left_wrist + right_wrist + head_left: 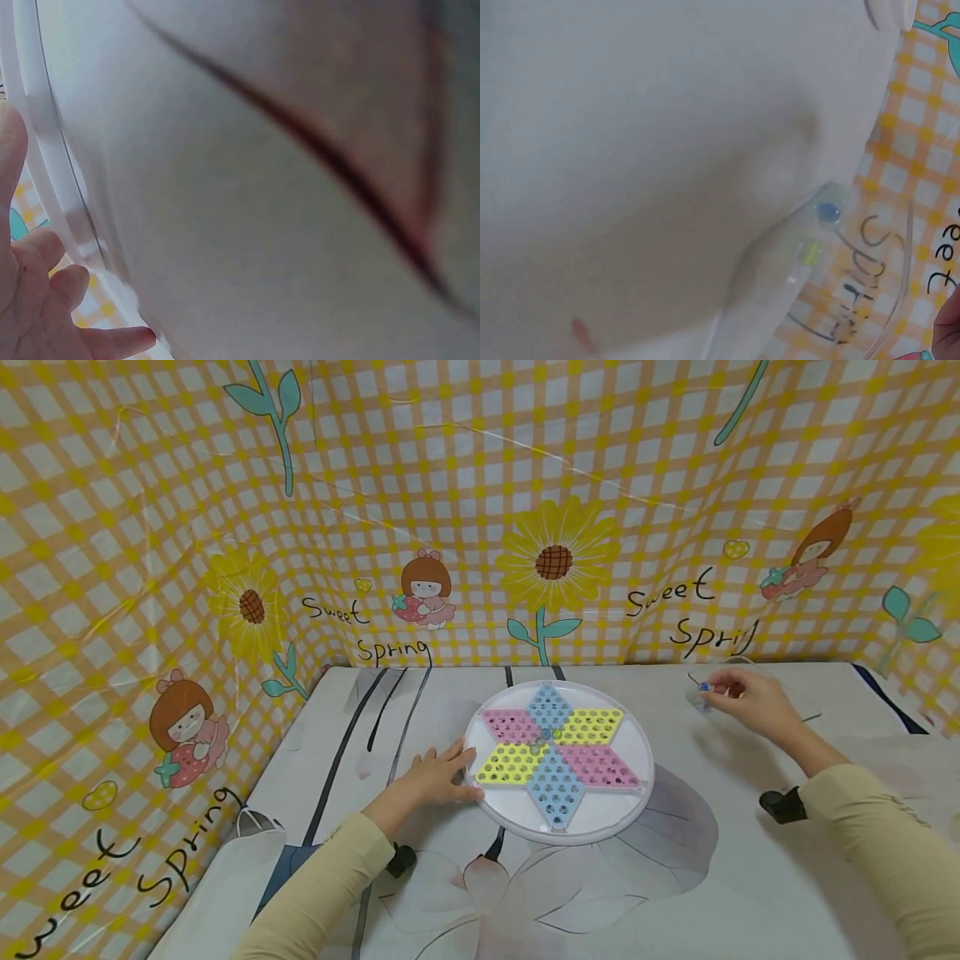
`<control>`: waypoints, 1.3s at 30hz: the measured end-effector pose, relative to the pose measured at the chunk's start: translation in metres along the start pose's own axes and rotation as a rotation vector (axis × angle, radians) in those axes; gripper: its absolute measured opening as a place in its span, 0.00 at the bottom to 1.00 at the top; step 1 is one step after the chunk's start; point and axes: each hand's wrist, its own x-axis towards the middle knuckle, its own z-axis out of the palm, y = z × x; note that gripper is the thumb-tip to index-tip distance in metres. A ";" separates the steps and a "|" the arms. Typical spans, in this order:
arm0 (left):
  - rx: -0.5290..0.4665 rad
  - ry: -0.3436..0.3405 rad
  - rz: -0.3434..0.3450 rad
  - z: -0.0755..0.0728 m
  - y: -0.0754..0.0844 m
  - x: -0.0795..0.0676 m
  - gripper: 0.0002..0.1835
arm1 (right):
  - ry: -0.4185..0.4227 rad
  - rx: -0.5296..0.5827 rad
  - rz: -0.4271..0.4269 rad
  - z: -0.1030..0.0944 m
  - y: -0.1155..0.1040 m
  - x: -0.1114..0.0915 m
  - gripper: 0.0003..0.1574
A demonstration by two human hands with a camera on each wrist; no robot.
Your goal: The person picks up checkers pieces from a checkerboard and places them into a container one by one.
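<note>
A round white Chinese checkers board [495,806] with a pink, yellow and blue star lies on the table, a few glass marbles [546,735] near its centre. My left hand [438,777] rests at the board's left rim, fingers spread and thumb against the edge. To the right of the board, my right hand [750,700] pinches a small marble between thumb and fingertips; in the right wrist view only a teal bit of the marble [926,355] shows. Below those fingers is a clear plastic tray [761,307] holding a blue marble [828,213] and a yellow-green marble [811,253].
A checkered curtain [465,460] with sunflowers and lettering stands behind and to the left of the table. The white tabletop [712,893] carries a printed flower pattern. A dark blue patch [288,870] shows near the left edge, beside my left sleeve.
</note>
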 end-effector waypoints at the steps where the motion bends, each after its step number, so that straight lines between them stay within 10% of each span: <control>1: 0.001 0.000 0.000 0.000 0.000 0.000 0.44 | 0.005 -0.007 0.007 -0.001 0.002 0.000 0.15; 39: -0.005 -0.009 0.003 -0.003 0.003 -0.005 0.44 | 0.007 -0.070 0.201 -0.018 0.052 -0.014 0.25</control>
